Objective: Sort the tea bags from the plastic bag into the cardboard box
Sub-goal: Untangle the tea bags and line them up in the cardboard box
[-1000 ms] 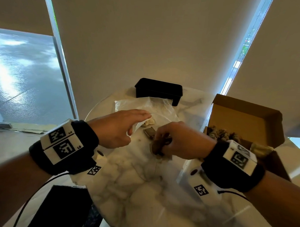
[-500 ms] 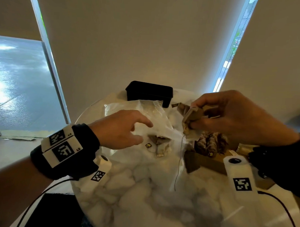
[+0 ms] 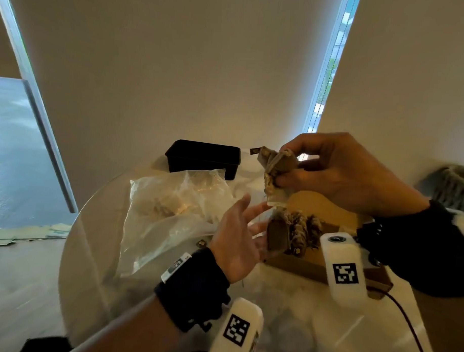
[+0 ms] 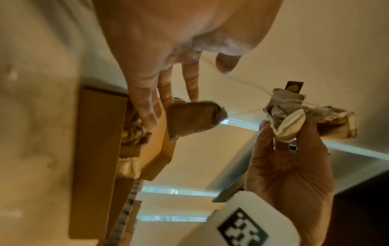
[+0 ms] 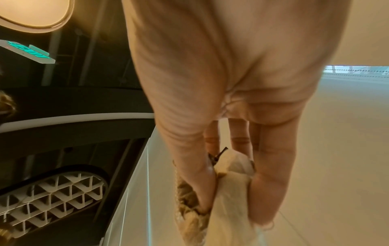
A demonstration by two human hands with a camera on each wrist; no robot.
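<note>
Both hands are raised over the right side of a round marble table [image 3: 112, 250]. A crumpled cluster of tea bags [image 3: 276, 167] is pinched in the right hand [image 3: 338, 177], held up above the cardboard box [image 3: 309, 265]; the thumb and curled fingers [image 5: 265, 191] are closed round the paper bags, as is seen in the right wrist view, and a small dark tag [image 4: 294, 86] stands out at the far end of the cluster. Thin strings trail from it towards the left hand. The left hand [image 3: 236, 244] is held palm up with its fingers spread and straight, just left of the box, and nothing is gripped in it. In the left wrist view its fingertips [image 4: 147, 114] are seen touching a brown tea bag [image 4: 193, 118] that stands at the near left corner of the box. More tea bags [image 3: 302, 231] are packed inside the box, whose flap is open towards the far side. The clear plastic bag [image 3: 171, 213] lies crumpled on the table to the left of the hands, with some bags still visible through it. A black rectangular container [image 3: 202, 156] is placed at the far edge of the table, behind the plastic bag. White tracking units with black square markers are worn at both wrists.
</note>
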